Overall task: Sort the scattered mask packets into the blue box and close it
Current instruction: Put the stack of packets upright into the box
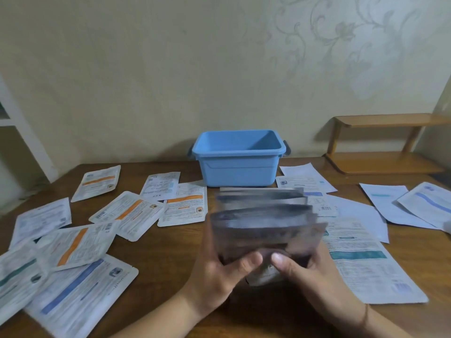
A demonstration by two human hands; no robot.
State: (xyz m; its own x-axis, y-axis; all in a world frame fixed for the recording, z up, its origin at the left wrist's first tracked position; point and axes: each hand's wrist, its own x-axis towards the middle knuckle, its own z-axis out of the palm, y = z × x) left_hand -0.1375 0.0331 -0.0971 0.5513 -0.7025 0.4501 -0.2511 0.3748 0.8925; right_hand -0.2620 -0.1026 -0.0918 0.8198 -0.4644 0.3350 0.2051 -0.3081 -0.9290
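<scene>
An open blue box (238, 167) with grey side latches stands at the back of the table, and I see nothing inside it and no lid. In front of it I hold a blurred stack of dark purple-grey packets (266, 223) upright. My left hand (219, 272) grips the stack's lower left, thumb on the front. The lower right is gripped by my right hand (305, 267). White packets with orange stripes (184, 207) and blue stripes (73, 291) lie scattered at the left. More white packets (361, 259) lie at the right.
The brown wooden table (161, 262) reaches the wallpapered wall behind the box. A small wooden shelf (380, 145) stands on the back right corner. White furniture (14, 118) rises at the far left.
</scene>
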